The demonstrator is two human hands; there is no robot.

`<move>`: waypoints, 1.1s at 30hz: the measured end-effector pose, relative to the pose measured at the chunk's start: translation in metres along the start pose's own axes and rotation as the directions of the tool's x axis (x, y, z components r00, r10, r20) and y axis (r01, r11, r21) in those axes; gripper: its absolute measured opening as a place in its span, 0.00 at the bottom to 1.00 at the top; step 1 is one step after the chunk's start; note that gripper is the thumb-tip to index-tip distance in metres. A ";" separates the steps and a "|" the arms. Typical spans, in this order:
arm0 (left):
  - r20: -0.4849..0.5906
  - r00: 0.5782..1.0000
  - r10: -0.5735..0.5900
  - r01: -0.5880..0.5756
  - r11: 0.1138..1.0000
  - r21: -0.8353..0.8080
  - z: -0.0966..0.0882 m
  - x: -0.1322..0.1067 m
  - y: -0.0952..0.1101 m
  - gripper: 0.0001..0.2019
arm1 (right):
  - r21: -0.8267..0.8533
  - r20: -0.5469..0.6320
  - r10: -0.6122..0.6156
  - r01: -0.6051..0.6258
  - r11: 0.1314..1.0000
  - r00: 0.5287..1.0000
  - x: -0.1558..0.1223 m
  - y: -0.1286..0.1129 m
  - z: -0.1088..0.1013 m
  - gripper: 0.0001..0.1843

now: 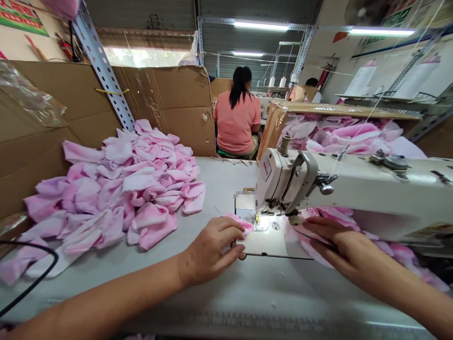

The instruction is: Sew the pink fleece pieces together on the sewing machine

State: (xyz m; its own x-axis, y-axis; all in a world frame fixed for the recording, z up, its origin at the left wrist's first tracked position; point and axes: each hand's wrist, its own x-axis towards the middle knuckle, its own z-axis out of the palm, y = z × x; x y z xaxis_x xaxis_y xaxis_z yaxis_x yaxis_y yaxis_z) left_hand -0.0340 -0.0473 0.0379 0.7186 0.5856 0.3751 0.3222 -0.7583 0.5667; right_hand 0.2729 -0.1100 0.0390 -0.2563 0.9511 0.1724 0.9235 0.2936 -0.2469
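As the left hand [208, 250] lies at the front left corner of the plate [272, 241], its fingertips rest on a small pink piece [244, 222] just left of the needle [258, 218]. The fingers are drawn together on the piece's edge, with the thumb lower at the plate's rim. Whether it pinches or only presses, I cannot tell. Either way it probably steadies the piece flat beside the needle.

The right hand [334, 243] lies flat with fingers straight and nothing clamped. It rests on pink fabric [396, 249] bunched under the arm of the machine [371, 189], likely holding that side down. The machine's lamp lights the plate between the two hands.

A pile [123, 189] of like pink pieces sits on the table [219, 189], well left of the machine and likely within the left arm's reach. Cardboard [170, 99] stands behind and beside the pile, seemingly to stop it sliding off. A black cable [35, 278] loops at the table's near left. Another person [236, 123] sits beyond the cardboard, back turned, well apart.
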 end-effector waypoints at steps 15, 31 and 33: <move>0.286 0.859 -0.424 0.511 0.704 -0.493 0.038 -0.002 0.015 0.09 | 0.338 0.013 -0.138 0.125 0.933 0.990 -0.024 -0.057 0.014 0.21; 0.600 0.733 -0.321 0.465 0.880 -0.097 0.000 0.044 -0.034 0.13 | -0.216 0.063 -0.198 0.207 0.954 0.978 0.020 -0.013 0.042 0.23; 0.643 0.716 -0.272 0.456 0.880 -0.135 0.003 0.051 -0.035 0.12 | -0.230 0.008 -0.416 0.406 0.884 0.909 0.015 -0.020 0.043 0.27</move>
State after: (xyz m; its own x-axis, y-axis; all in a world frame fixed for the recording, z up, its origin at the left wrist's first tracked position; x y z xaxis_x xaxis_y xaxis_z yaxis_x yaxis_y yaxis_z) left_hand -0.0065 0.0086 0.0348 0.8232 0.4409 -0.3577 0.5277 -0.3616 0.7687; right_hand 0.2382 -0.0974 0.0054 -0.6193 0.7437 0.2518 0.7782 0.6239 0.0711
